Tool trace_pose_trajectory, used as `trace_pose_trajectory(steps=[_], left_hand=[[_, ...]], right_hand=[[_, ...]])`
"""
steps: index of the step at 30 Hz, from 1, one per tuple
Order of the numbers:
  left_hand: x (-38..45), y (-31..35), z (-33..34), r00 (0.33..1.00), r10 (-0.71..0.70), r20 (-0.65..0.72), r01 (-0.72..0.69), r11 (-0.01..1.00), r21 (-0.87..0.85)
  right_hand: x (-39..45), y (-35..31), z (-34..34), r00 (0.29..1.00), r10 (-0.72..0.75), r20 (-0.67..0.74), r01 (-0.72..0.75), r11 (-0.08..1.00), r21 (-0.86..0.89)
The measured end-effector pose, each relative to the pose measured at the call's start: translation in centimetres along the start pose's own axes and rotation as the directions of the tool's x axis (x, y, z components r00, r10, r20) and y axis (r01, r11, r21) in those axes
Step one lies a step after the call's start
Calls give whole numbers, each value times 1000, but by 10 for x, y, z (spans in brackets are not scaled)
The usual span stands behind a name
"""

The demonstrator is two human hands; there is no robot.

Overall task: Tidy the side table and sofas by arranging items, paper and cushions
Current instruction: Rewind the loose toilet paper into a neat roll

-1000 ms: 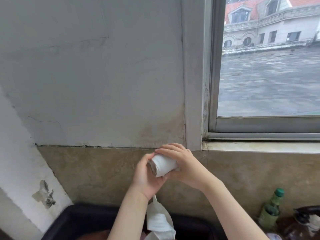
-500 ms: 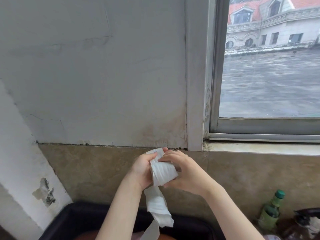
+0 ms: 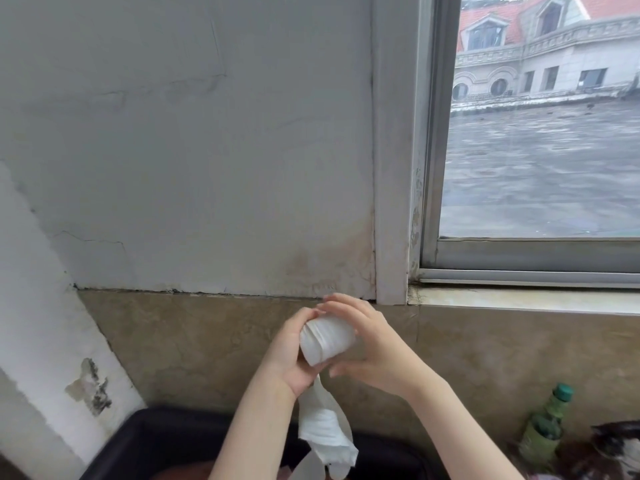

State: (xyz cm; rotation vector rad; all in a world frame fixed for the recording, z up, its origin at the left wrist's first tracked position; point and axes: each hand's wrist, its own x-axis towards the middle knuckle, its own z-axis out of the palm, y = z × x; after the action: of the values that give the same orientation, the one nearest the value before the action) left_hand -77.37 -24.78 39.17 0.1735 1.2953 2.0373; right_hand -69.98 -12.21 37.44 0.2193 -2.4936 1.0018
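Left hand (image 3: 289, 355): fingers wrapped round the paper roll (image 3: 325, 339).
Right hand (image 3: 372, 348): fingers relaxed over the roll.
Tail (image 3: 325, 431): dangles loose below.

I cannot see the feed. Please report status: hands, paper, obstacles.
Left hand grips paper roll; right hand fingers rest on it. Loose tail hangs down. Nothing blocking.

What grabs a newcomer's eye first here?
The paper roll held up mid-frame: the left hand grips it, the right hand curves over it, and a loose tail hangs down below. Next, the window upper right, then the green bottle at the lower right.
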Motion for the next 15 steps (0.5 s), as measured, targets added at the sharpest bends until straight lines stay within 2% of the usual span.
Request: trace_pose_trajectory(steps=[4, 8, 12, 15], left_hand=[[-2, 0, 3, 1000, -4, -7, 4, 1000, -28], [-1, 0, 5, 999, 16, -33, -19, 995, -98], [6, 2, 13, 995, 20, -94, -40, 977, -210], [12, -3, 15, 989, 57, -139, -95, 953, -288]], right_hand=[[2, 6, 3, 995, -48, -85, 51, 998, 29], [3, 8, 5, 977, -16, -213, 29, 998, 57], [3, -2, 16, 905, -42, -423, 55, 998, 19], [4, -11, 26, 818, -57, -572, 16, 997, -76]])
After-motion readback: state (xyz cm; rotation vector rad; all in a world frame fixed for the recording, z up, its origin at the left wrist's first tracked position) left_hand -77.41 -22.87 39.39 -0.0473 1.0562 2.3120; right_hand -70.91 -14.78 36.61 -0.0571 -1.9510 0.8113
